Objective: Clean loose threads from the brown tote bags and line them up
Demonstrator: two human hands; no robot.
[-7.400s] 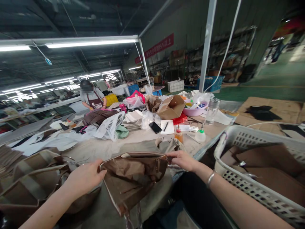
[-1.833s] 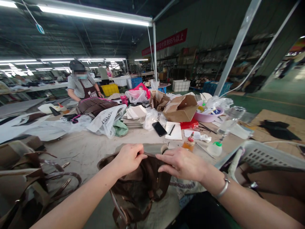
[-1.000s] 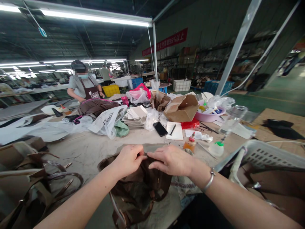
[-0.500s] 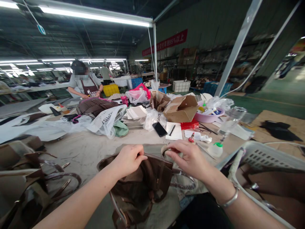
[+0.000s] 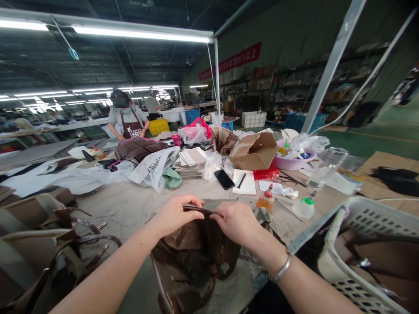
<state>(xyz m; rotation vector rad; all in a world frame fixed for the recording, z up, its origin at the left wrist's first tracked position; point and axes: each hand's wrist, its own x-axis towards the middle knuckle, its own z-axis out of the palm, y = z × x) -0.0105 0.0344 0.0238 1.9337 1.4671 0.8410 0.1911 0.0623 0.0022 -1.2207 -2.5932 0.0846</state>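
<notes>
A brown handbag (image 5: 196,253) hangs over the near edge of the worktable (image 5: 131,205), its opening turned up. My left hand (image 5: 175,213) pinches the top rim of the bag on the left side. Close beside it, my right hand (image 5: 237,222) is closed on the same rim, fingers curled over the edge. A metal bangle (image 5: 282,270) sits on my right wrist. Brown paper stuffing shows inside the bag.
More brown bags (image 5: 42,244) are piled at the left. A white plastic basket (image 5: 369,248) with bags stands at the right. Phone (image 5: 224,179), notepad (image 5: 244,181), glue bottles (image 5: 303,207), plastic bags and a carton (image 5: 255,150) crowd the far table. A person in an apron (image 5: 127,122) works behind.
My right hand came back from the bag's right corner to the rim's middle, close to my left hand. The bag's opening is pressed narrower. The view shifted slightly.
</notes>
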